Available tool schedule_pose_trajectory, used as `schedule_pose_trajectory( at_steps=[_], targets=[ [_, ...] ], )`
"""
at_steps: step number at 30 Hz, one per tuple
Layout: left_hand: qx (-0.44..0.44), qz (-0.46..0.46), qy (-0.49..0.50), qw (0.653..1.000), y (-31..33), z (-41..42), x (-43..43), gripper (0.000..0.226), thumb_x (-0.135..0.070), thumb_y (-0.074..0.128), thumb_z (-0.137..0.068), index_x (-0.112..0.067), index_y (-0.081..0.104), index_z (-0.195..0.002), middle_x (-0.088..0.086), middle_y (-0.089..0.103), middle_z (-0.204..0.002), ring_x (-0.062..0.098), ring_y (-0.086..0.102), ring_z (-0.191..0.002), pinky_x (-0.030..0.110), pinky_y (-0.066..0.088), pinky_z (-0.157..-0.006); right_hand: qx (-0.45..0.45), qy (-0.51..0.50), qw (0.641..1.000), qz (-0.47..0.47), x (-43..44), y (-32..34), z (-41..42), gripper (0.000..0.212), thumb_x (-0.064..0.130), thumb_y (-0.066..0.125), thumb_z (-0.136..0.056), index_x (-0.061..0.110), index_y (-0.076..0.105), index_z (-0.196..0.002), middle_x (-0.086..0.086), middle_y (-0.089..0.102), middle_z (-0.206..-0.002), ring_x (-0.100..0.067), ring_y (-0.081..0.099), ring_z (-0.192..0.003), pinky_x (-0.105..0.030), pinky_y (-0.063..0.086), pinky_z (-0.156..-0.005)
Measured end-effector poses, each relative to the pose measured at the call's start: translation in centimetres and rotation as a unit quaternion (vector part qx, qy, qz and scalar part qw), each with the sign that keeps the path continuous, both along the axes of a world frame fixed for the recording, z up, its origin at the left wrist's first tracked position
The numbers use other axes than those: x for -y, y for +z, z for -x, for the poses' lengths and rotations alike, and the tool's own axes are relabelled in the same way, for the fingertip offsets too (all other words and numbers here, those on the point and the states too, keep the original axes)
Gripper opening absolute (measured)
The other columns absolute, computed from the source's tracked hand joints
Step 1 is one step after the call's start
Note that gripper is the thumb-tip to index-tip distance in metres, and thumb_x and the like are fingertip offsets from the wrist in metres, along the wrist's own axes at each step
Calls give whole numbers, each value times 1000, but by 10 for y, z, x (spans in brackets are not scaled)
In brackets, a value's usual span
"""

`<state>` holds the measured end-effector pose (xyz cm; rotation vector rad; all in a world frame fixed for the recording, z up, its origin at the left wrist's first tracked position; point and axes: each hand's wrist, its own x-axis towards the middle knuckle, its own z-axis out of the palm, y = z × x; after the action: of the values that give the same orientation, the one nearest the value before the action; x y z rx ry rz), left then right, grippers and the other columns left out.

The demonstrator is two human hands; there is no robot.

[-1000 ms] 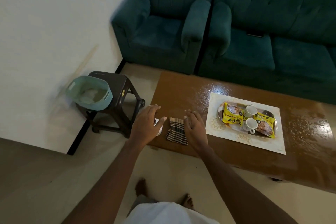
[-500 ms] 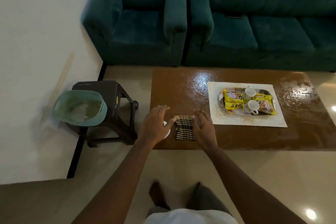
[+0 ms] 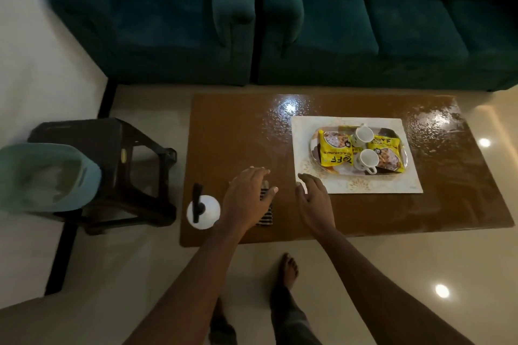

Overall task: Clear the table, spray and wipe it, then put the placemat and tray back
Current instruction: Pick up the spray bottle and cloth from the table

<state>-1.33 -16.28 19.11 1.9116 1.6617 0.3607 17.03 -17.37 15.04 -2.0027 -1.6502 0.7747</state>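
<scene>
With left hand (image 3: 246, 200) and right hand (image 3: 315, 200) spread, holding nothing, the tray (image 3: 314, 152) beyond them, bearing loose, breakable cups (image 3: 363, 136), probably needs level grips at opposite rims.

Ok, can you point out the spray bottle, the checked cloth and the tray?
spray bottle (image 3: 203, 211), head view, white body.
checked cloth (image 3: 265, 220), head view, near corner.
tray (image 3: 314, 150), head view, left rim.
</scene>
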Motion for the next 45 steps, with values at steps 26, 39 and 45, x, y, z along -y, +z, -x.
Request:
schedule_pose_trajectory(
  at_steps=[26,39,45],
  targets=[
    [-178,44,-93,979,-229,-146,-56,60,-42,35,-104,-17,21,-157,1,21,-165,23,15,-152,38,15,-122,107,24,994,-9,-84,-195,-152,38,19,49,-101,11,51,-138,-11,46,-137,-27,45,-126,-42,41,-103],
    [-210,55,-96,971,-228,-150,-40,66,-50,34,-103,-14,21,-157,3,23,-164,26,20,-151,39,20,-121,83,45,996,-4,-78,-194,-158,40,10,49,-99,8,51,-139,-9,45,-139,-24,42,-130,-40,41,-107],
    [-170,71,-97,978,-220,-145,-48,72,-57,30,-101,-17,10,-159,-1,12,-166,22,6,-153,37,8,-123,102,29,994,-14,-73,-190,-146,38,15,51,-99,7,50,-137,-10,45,-142,-26,41,-134,-42,40,-107]
  ],
)
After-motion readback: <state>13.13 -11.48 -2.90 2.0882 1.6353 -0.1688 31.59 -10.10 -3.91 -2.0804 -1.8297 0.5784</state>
